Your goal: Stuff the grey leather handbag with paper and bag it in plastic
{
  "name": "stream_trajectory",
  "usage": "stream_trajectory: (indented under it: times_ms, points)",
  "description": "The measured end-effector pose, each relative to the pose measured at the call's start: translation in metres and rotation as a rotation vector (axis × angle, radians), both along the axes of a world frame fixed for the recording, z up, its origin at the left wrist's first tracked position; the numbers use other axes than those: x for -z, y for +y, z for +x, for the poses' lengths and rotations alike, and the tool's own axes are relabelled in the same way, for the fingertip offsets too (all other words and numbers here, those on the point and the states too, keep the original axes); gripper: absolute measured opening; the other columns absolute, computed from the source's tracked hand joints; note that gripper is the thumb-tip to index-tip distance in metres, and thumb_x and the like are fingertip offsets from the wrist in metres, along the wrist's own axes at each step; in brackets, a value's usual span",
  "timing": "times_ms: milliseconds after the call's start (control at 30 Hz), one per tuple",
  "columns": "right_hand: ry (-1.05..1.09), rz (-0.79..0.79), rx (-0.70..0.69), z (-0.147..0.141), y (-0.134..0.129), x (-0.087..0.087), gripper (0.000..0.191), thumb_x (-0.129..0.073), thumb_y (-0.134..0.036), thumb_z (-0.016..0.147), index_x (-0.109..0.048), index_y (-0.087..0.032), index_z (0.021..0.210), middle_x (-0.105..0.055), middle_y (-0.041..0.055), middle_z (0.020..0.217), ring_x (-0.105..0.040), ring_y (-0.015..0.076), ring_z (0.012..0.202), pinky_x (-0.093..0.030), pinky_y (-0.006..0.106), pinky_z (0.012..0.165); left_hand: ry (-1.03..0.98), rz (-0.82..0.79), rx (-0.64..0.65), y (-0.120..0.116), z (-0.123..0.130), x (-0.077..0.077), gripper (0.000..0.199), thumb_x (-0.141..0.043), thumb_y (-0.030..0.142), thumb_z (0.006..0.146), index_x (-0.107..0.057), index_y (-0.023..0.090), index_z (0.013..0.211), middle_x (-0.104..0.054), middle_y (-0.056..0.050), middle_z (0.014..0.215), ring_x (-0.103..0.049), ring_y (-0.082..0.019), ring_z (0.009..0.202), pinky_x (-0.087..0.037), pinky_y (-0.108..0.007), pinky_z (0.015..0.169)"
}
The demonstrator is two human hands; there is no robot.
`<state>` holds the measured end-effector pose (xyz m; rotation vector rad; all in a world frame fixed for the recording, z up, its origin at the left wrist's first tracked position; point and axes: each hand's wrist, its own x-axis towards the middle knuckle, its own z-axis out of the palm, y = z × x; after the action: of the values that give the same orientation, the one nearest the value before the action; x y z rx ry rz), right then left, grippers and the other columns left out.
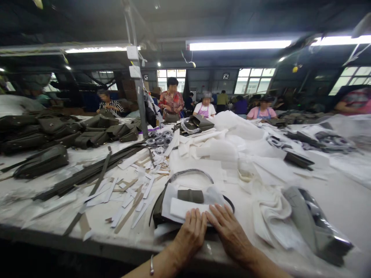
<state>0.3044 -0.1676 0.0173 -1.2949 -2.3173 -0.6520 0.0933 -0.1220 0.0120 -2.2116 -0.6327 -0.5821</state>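
Note:
A dark olive handbag (158, 213) lies at the table's front edge, its wrapped handle (193, 171) arching away from me. White tissue covers its front, and a folded white foam sheet (179, 207) rests on top. My left hand (191, 231) presses flat on the foam with its fingers stretched out. Beside it, almost touching, my right hand (228, 229) also lies flat, fingers extended over the foam's right end. Past the foam shows a small olive flap (190, 196). The bag's lower edge is partly hidden under my hands.
Paper and card strips (127, 202) litter the left, near long dark straps (95, 170). Olive bags (52, 131) pile at the far left. White foam sheets (217, 146) heap behind; folded cloth (271, 212) and a wrapped bag (315, 224) lie right. Several co-workers (171, 102) are across the table.

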Motion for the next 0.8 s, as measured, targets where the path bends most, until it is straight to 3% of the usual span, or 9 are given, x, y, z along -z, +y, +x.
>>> stream_trajectory:
  times_ms: [100, 167, 300, 433, 567, 700, 800]
  points:
    - [-0.009, 0.003, 0.032, -0.019, -0.003, -0.013, 0.065, -0.062, -0.034, 0.083, -0.046, -0.011, 0.141, -0.05, 0.0149, 0.145, -0.037, 0.0351, 0.138, -0.021, 0.056, 0.118, -0.072, -0.019, 0.073, 0.011, -0.005, 0.001, 0.04, -0.034, 0.015, 0.094, -0.055, 0.008, 0.128, -0.069, -0.015, 0.114, -0.066, -0.024, 0.105, -0.047, -0.038, 0.091]
    - [-0.003, 0.07, 0.063, -0.033, 0.001, -0.018, 0.068, -0.062, -0.038, 0.084, -0.045, -0.006, 0.141, -0.051, 0.0175, 0.143, -0.037, 0.0346, 0.137, -0.02, 0.053, 0.119, -0.078, -0.052, 0.106, 0.02, -0.011, -0.003, 0.042, -0.035, 0.009, 0.091, -0.055, 0.01, 0.128, -0.069, -0.014, 0.116, -0.066, -0.022, 0.105, -0.048, -0.035, 0.091]
    - [-0.036, 0.212, 0.145, -0.048, 0.022, -0.023, 0.044, -0.045, -0.014, 0.093, -0.048, -0.011, 0.136, -0.059, 0.0124, 0.134, -0.045, 0.0303, 0.13, -0.028, 0.052, 0.113, -0.075, -0.126, 0.171, 0.042, -0.028, -0.018, 0.053, -0.031, -0.001, 0.083, -0.052, 0.01, 0.13, -0.068, -0.014, 0.119, -0.064, -0.022, 0.109, -0.049, -0.035, 0.093]
    - [-0.089, 0.065, 0.087, -0.049, 0.043, -0.042, 0.025, -0.04, -0.013, 0.098, -0.054, -0.012, 0.119, -0.067, 0.011, 0.108, -0.06, 0.0247, 0.096, -0.045, 0.044, 0.087, -0.116, -0.154, 0.214, 0.056, -0.041, -0.028, 0.057, -0.034, -0.001, 0.079, -0.05, 0.011, 0.132, -0.067, -0.012, 0.121, -0.063, -0.02, 0.11, -0.048, -0.033, 0.095]
    - [-0.137, -0.038, 0.031, -0.051, 0.049, -0.062, 0.013, -0.046, -0.019, 0.097, -0.054, -0.016, 0.106, -0.066, 0.0056, 0.091, -0.058, 0.0212, 0.077, -0.043, 0.036, 0.068, -0.177, -0.202, 0.156, 0.05, -0.041, -0.025, 0.05, -0.048, 0.015, 0.082, -0.052, 0.014, 0.131, -0.065, -0.012, 0.126, -0.059, -0.026, 0.117, -0.045, -0.041, 0.1]
    - [-0.108, -0.107, 0.023, -0.053, 0.047, -0.059, 0.008, -0.051, -0.018, 0.092, -0.053, -0.017, 0.1, -0.065, 0.0047, 0.09, -0.057, 0.0212, 0.076, -0.04, 0.036, 0.067, -0.304, -0.171, 0.095, 0.04, -0.033, -0.012, 0.042, -0.044, 0.013, 0.089, -0.056, 0.017, 0.129, -0.068, -0.008, 0.122, -0.061, -0.024, 0.114, -0.039, -0.041, 0.103]
    - [-0.063, -0.132, 0.021, -0.054, 0.043, -0.045, 0.005, -0.051, -0.018, 0.092, -0.052, -0.018, 0.097, -0.066, 0.0047, 0.088, -0.057, 0.0204, 0.075, -0.04, 0.035, 0.068, -0.373, -0.145, 0.175, 0.039, -0.033, -0.005, 0.047, -0.036, 0.008, 0.093, -0.051, 0.019, 0.137, -0.068, -0.005, 0.123, -0.062, -0.02, 0.113, -0.036, -0.037, 0.106]
